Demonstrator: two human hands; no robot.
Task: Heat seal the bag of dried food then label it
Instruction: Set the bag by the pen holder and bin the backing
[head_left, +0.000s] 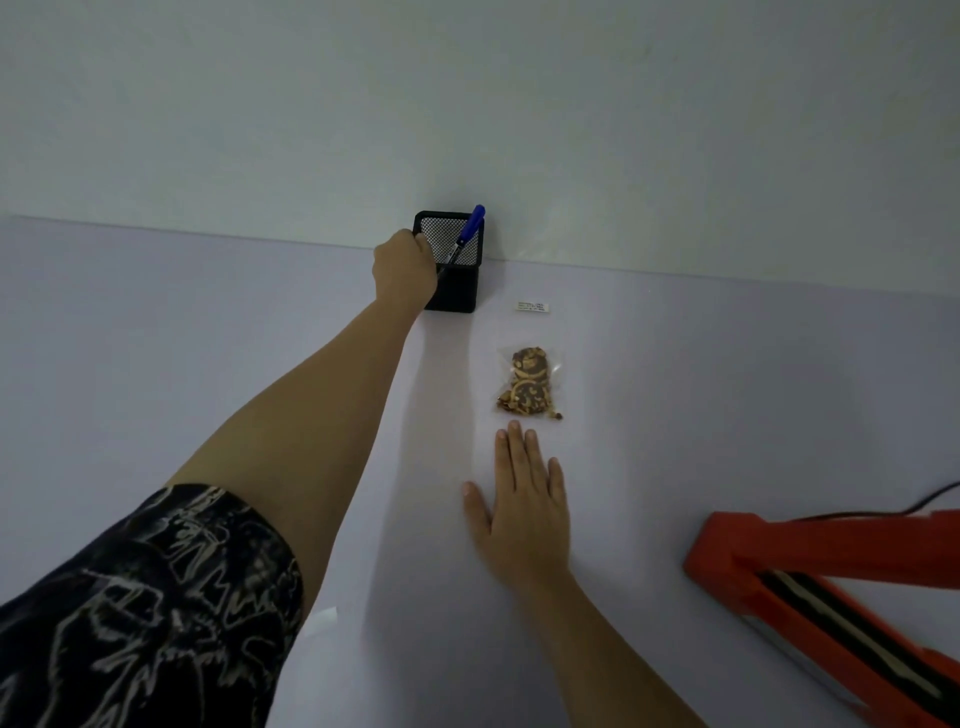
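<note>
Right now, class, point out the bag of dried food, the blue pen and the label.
bag of dried food (529, 382): head view, middle of its contents.
blue pen (471, 224): head view, its blue cap.
label (532, 306): head view, centre of strip.

Small printed label (532, 306) on the table, text too blurred

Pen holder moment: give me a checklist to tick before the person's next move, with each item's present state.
1. Left hand is at the pen holder: ok, it grips the near left edge.
2. Blue pen is in hand: not ok, it leans in the holder.
3. Right hand is free: ok, it lies flat on the table, just short of the bag.
4. Bag lies flat within reach: ok.
5. Label is on the bag: not ok, it lies apart, beyond it.
6. Bag is sealed: cannot tell.
7. Heat sealer is open: ok.
</note>
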